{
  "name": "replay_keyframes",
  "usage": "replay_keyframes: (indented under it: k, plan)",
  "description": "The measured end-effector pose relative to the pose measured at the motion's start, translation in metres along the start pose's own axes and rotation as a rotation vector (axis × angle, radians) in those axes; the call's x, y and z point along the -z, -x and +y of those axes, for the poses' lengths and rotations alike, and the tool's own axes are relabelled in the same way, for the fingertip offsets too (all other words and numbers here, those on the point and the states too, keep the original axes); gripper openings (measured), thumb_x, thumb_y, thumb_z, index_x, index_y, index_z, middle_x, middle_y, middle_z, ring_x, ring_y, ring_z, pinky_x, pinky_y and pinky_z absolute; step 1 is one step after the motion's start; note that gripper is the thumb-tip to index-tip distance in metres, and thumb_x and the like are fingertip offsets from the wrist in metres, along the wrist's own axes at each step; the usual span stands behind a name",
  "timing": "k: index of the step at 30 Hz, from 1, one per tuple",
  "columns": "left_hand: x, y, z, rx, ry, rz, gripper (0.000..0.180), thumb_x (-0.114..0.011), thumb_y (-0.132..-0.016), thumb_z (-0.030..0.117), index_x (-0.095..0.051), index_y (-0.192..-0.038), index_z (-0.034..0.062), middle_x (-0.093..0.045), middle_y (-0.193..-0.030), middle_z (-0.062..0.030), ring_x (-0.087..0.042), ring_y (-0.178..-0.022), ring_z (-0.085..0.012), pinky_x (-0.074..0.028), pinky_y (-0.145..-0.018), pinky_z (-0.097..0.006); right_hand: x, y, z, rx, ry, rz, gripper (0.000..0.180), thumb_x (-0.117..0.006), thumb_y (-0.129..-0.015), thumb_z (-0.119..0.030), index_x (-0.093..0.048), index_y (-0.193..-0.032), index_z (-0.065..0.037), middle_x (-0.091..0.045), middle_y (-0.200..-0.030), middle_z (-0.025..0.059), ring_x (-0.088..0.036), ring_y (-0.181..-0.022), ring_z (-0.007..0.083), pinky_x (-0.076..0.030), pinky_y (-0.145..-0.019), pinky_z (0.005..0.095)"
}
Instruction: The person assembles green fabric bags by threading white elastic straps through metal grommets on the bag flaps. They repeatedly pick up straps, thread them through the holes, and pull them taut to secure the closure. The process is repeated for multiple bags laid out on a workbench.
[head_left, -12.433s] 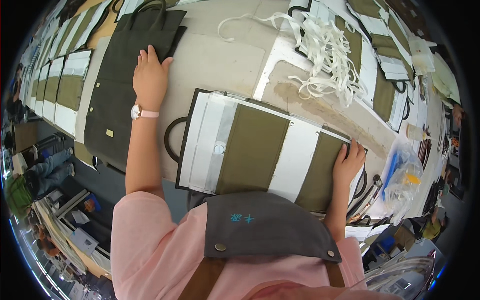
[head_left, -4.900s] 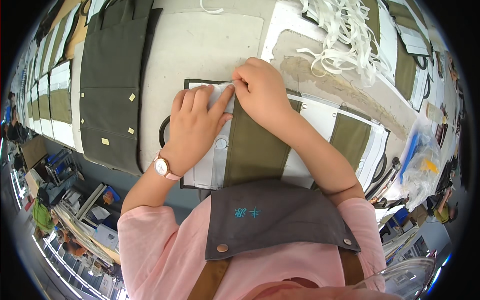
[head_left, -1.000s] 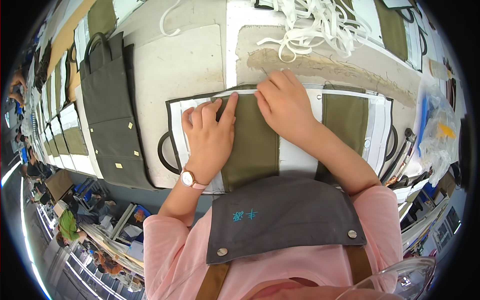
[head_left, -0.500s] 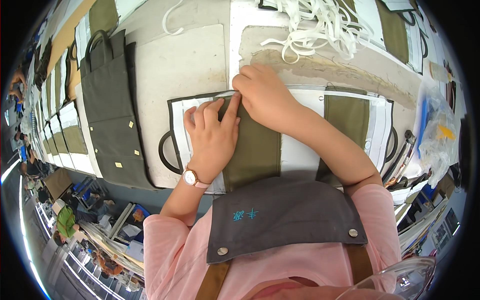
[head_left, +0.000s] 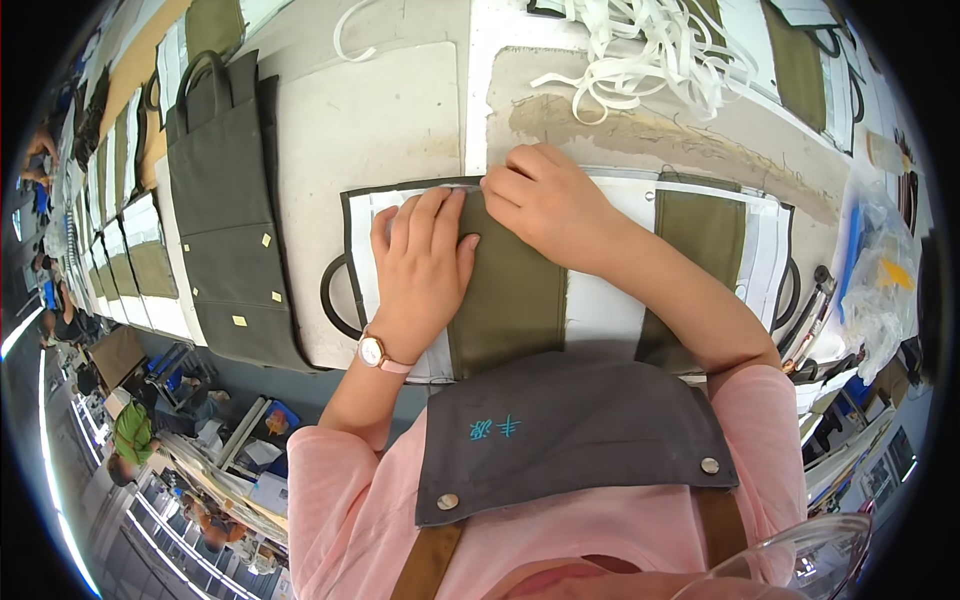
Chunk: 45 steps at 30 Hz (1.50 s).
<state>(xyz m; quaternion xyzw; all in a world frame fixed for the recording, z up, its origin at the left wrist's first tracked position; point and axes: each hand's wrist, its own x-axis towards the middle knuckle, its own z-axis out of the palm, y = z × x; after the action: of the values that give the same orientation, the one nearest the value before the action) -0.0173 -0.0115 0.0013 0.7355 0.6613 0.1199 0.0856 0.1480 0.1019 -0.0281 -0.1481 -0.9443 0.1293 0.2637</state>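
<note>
1. Compared with half a second ago, the left hand [head_left: 418,262] has drawn slightly left, its index finger closing up beside the others; the right hand [head_left: 548,208] sits a touch further right.
2. That leaves a small gap between the two at the far edge of the olive-and-white panel [head_left: 510,300]; attention seems, by judgement, centred on that stretch of edge.
3. Left grip: relaxed and spread on the panel, fingertips by the far edge, thumb out to the right over the olive band.
4. Right grip: fingers curled at the same edge; whether they pinch anything cannot be told.
5. Flat on the near side of the bench [head_left: 370,115], the panel has a dark loop handle [head_left: 325,293] at its left end.
6. Around it: a dark grey bag [head_left: 225,190] to the left, heaped white tape [head_left: 650,60] on the far right side, clear plastic [head_left: 878,310] to the right.
</note>
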Motion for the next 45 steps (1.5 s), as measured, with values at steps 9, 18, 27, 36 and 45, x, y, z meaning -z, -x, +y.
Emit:
replay_keyframes:
  k: [9, 18, 27, 36, 45]
  plan:
    - [-0.008, 0.001, -0.007, 0.021, -0.092, 0.02, 0.046, -0.067, -0.084, 0.016, -0.057, -0.127, 0.0034, -0.052, -0.117, -0.012, -0.05, -0.109, -0.0285, -0.034, -0.096, -0.045, -0.003, 0.003, -0.001, -0.022, 0.008, 0.055, 0.009, -0.064, -0.063, -0.012, -0.056, -0.065, -0.008, -0.052, -0.08, 0.0019, -0.049, -0.08, 0.0197, -0.044, -0.069, 0.0306]
    - [-0.011, 0.002, 0.017, 0.076, -0.14, 0.027, 0.05, -0.065, -0.085, 0.021, -0.055, -0.13, 0.0022, -0.049, -0.131, -0.014, -0.048, -0.118, -0.0303, -0.027, -0.107, -0.051, -0.003, 0.002, -0.013, -0.164, 0.055, 0.044, 0.008, -0.062, -0.069, -0.009, -0.06, -0.077, -0.007, -0.054, -0.085, 0.0056, -0.05, -0.085, 0.0236, -0.042, -0.075, 0.036]
    - [-0.004, -0.002, 0.025, 0.037, -0.229, -0.056, 0.046, -0.061, -0.09, 0.028, -0.055, -0.135, 0.0258, -0.046, -0.131, -0.0183, -0.043, -0.123, -0.0322, -0.027, -0.105, -0.057, 0.023, 0.016, 0.007, -0.427, -0.178, -0.008, 0.017, -0.06, -0.071, 0.003, -0.058, -0.087, -0.003, -0.055, -0.09, 0.011, -0.051, -0.089, 0.03, -0.043, -0.081, 0.0413]
    - [-0.001, -0.005, 0.029, 0.058, -0.236, -0.081, 0.047, -0.062, -0.089, 0.033, -0.055, -0.135, 0.0273, -0.045, -0.13, -0.0185, -0.041, -0.123, -0.0328, -0.029, -0.104, -0.057, 0.032, 0.029, 0.008, -0.09, 0.05, -0.108, 0.017, -0.064, -0.068, -0.009, -0.063, -0.084, -0.004, -0.055, -0.088, 0.0052, -0.051, -0.087, 0.0222, -0.046, -0.078, 0.0341]
    - [-0.007, -0.002, 0.017, 0.014, -0.2, -0.026, 0.051, -0.063, -0.089, 0.033, -0.053, -0.135, 0.0123, -0.046, -0.129, -0.0155, -0.044, -0.123, -0.0322, -0.029, -0.106, -0.056, 0.031, 0.028, 0.01, -0.124, 0.035, -0.102, 0.033, -0.062, -0.073, -0.01, -0.069, -0.106, -0.008, -0.052, -0.086, 0.0035, -0.051, -0.086, 0.0219, -0.044, -0.076, 0.034]
